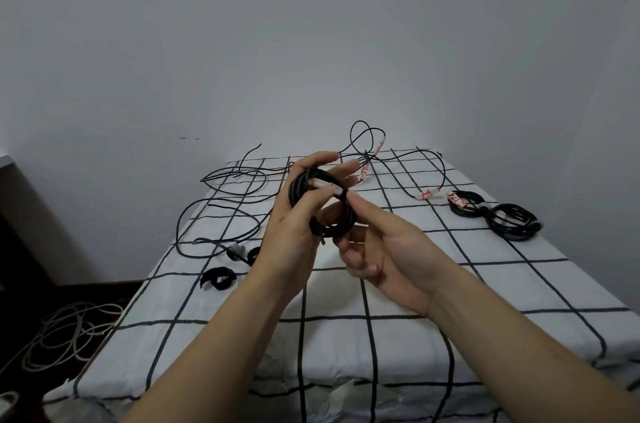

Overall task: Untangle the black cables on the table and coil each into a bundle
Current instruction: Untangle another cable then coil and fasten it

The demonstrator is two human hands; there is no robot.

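Head view: left hand (298, 214) grips a black cable coil (332, 228) above the bench (381, 301), fingers curled behind it and thumb pressed across the front by a white tag (325, 184). Right hand (384, 249) pinches the coil's right rim between forefinger and thumb, a narrow grip; its other fingers are loosely curled. Two coiled bundles (512, 221) lie on the bench at right. Loose cables (221, 200) sprawl at left.

A table (398, 287) under a white, black-gridded cloth is carrying loose black cables (221, 211) sprawling across its far left; two coiled bundles (486, 213) are lying touching at the right; a black strap (218, 278) is resting near the left edge.
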